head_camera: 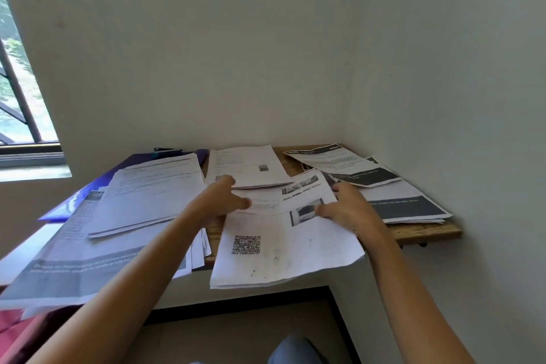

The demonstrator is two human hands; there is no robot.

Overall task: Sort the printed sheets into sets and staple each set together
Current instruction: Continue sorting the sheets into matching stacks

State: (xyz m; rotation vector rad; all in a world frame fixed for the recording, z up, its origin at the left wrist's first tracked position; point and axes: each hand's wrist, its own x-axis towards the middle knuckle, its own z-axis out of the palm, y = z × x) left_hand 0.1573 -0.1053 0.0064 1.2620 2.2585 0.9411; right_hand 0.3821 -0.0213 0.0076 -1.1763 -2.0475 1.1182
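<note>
Nearest me, the QR-coded sheets (pixel 280 248) overhang the front edge of the wooden desk (pixel 428 230). The right grip (pixel 351 210) pinches their right edge, thumb on top, while the left grip (pixel 224 201) lies spread, fingers straight, over their upper left corner. Left of them a thick text stack (pixel 147 195) covers a purple folder (pixel 65 208); farther back lie another white set (pixel 248 165) and dark-banded pages (pixel 354 168) by the corner.

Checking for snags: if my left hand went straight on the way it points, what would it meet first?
Likely the white printed paper stack at the back centre; your left hand seems almost at its near edge, though depth is unclear.
</note>
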